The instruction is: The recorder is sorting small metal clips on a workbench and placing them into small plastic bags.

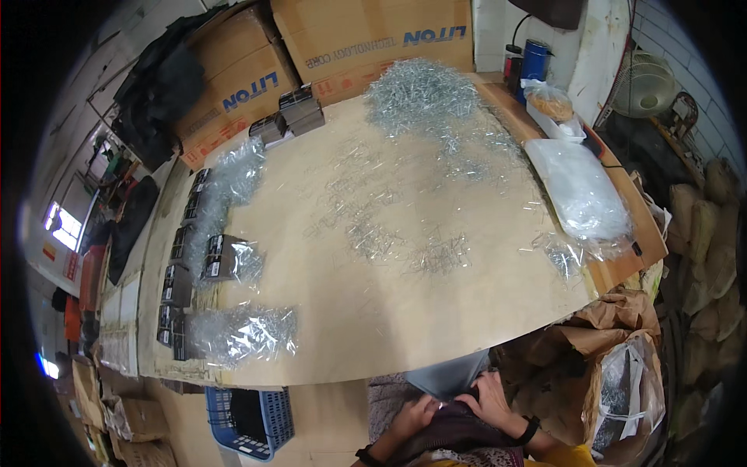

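Head view: both hands sit low in the picture, below the near edge of the table (373, 335), in the person's lap. The left hand (412, 415) and right hand (492, 398) rest on a dark maroon cloth (455, 428), fingers curled down onto it; whether either one pinches the cloth or just lies on it, I cannot tell. The cloth is dark, soft and bunched up between the two wrists, each of which wears a black band. A bright spot shows just between the hands.

On the table, well apart from the hands, lies a big silvery pile of metal pins (420, 93) at the far side, with thin scatterings spread across the middle. Clear bags of pins (245, 331) and small dark boxes (175, 284) line the left edge. A large clear bag (580, 187) lies at the right. A blue crate (249, 420) stands on the floor left of the hands.
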